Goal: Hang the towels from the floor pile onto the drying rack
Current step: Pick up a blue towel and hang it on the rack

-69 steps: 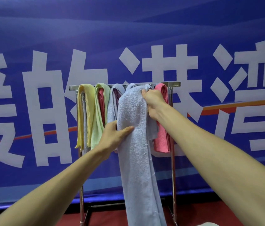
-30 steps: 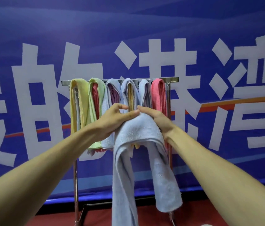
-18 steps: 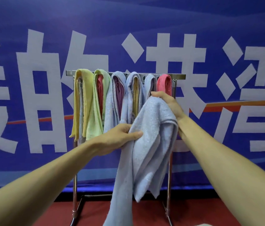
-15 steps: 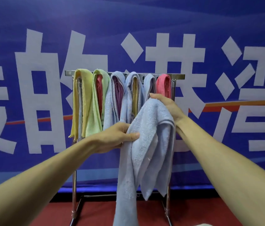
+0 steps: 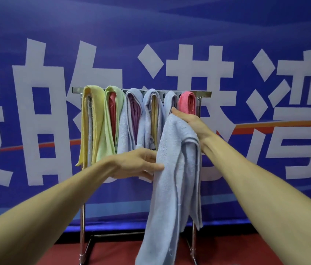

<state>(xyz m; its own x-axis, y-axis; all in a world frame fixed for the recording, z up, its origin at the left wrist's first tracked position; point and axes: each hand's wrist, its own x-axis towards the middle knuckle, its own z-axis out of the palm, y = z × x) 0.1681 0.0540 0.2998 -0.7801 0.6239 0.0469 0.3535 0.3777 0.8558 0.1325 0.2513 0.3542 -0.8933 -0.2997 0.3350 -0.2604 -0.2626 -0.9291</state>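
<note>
Left hand (image 5: pixel 137 165) pinches the blue towel (image 5: pixel 171 178) at its edge, right hand (image 5: pixel 188 120) grips its fold; the crowded rack (image 5: pixel 204 94) beyond could shed hung towels (image 5: pixel 131 115).

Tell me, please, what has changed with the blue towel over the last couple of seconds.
The right hand lowered the blue towel from the top of the rack, then raised it again to just below its rail, beside the pink towel. The left hand kept holding the towel's edge lower down. The hung towels stayed put.
</note>
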